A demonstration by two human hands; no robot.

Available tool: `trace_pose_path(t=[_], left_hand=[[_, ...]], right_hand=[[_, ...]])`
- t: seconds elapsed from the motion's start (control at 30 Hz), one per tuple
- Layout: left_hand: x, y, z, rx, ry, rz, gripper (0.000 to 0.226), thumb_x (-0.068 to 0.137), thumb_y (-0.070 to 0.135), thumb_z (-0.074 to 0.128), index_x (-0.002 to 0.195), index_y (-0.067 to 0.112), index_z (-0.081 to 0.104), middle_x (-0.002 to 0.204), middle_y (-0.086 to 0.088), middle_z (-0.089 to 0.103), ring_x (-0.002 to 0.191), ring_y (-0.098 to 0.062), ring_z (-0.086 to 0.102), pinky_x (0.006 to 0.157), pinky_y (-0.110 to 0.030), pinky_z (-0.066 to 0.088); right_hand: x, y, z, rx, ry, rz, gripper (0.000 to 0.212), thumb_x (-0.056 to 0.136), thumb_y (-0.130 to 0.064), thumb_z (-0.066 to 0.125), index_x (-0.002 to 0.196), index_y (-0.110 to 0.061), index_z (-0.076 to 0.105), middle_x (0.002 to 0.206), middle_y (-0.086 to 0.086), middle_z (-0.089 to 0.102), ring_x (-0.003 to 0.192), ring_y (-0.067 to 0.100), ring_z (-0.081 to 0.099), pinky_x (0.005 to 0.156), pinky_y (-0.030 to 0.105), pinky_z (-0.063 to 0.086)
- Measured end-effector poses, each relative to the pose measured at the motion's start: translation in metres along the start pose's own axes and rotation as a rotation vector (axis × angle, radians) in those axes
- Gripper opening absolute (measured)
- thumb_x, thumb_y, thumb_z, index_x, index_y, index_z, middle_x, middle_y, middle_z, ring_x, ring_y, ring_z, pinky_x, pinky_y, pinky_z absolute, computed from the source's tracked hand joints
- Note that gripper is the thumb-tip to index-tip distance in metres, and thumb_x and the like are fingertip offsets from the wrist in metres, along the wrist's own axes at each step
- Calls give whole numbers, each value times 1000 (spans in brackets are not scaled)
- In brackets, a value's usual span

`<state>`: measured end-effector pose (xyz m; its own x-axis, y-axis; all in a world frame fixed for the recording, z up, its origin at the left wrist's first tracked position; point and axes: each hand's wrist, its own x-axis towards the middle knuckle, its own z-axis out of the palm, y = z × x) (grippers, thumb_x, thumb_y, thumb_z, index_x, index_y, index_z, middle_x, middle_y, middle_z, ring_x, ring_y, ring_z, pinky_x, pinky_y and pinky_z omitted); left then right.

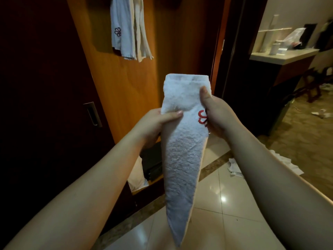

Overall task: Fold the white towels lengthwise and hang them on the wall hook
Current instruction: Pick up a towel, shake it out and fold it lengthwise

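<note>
Head view. A white towel (182,141), folded into a long narrow strip, is hanging upright in front of the person, its folded top edge level and its lower end tapering toward the bottom of the frame. The left hand (153,125) is grasping the towel's left edge, the thumb lying across the front of the cloth and the fingers curling behind it. The right hand (216,114) is gripping the right edge slightly higher, the thumb pointing up along the face of the towel; a red embroidered emblem (202,117) is showing just beside this hand, partly covered by it. Both forearms are reaching in from the lower corners.

Above and behind, two hung towels (129,29) are draping down a wooden door (126,91); the hook itself is lying out of frame. To the left, a dark sliding panel is carrying a recessed metal handle (92,114). Glossy floor tiles (225,195) are reflecting light below, with crumpled white cloth (234,167) lying on them near the right forearm. At far right, a pale tabletop (281,55) is bearing blurred items.
</note>
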<state>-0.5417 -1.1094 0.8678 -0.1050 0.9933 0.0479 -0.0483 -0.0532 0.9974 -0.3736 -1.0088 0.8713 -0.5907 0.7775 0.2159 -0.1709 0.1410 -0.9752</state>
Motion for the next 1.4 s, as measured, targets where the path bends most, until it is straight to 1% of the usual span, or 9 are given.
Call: trace_pose_path(t=[0.1,0.2,0.33,0.7,0.93,1.1,1.2,1.33,1.4], left_hand=[[6,13,2,-109,11,-78,29,89,29,71,111,10,69,107,-9,76,98,-25,74,76,-33,60],[16,29,6,-199,85,-152,28,92,30,69,111,10,67,100,-9,78,91,-26,75,70,-37,61],[27,48,3,-262,215,-190,33,92,27,70,118,7,65,102,-12,77,94,-30,75,81,-43,59],[58,61,-24,-328,333,-246,31,92,16,70,118,5,56,102,-18,76,93,-36,74,93,-56,55],[75,62,-22,-379,304,-306,50,93,14,69,138,11,49,115,-19,72,102,-38,71,92,-56,55],[88,57,-16,-372,337,-276,28,101,20,59,122,1,58,109,-18,74,96,-31,74,85,-45,60],[88,46,-15,-307,203,-252,46,106,43,41,109,3,63,106,-14,71,92,-27,73,71,-37,61],[82,22,-16,7,80,-352,60,100,62,36,124,11,55,120,-13,64,110,-30,61,86,-43,49],[80,11,-12,92,159,-299,54,100,62,37,106,13,59,102,-6,69,95,-24,64,91,-43,49]], right_hand=[[11,13,-8,291,-77,120,67,80,-65,67,123,-14,70,123,10,72,118,27,67,106,46,50],[3,46,-20,483,-262,246,63,68,-68,77,112,-24,79,119,3,74,116,19,68,93,38,57],[-19,92,-25,196,-358,387,64,56,-56,94,109,-23,80,120,6,74,115,22,69,88,33,57],[-19,102,-32,-109,-209,287,64,52,-69,90,101,-30,79,112,6,76,105,27,72,92,43,56],[-21,75,-31,-128,-375,411,78,60,-63,88,118,-18,64,112,-3,76,105,15,72,81,21,56],[-21,68,-32,102,-361,419,61,59,-57,92,107,-22,80,115,4,75,110,19,71,86,26,57],[-18,61,-29,229,-298,392,67,54,-58,94,107,-19,81,119,9,74,114,23,69,88,32,57],[-12,39,-25,453,-132,351,86,53,-42,98,125,-8,66,120,13,73,112,25,70,80,35,60],[-9,28,-23,468,-58,311,63,73,-32,85,127,-10,61,115,11,75,108,23,72,77,35,61]])
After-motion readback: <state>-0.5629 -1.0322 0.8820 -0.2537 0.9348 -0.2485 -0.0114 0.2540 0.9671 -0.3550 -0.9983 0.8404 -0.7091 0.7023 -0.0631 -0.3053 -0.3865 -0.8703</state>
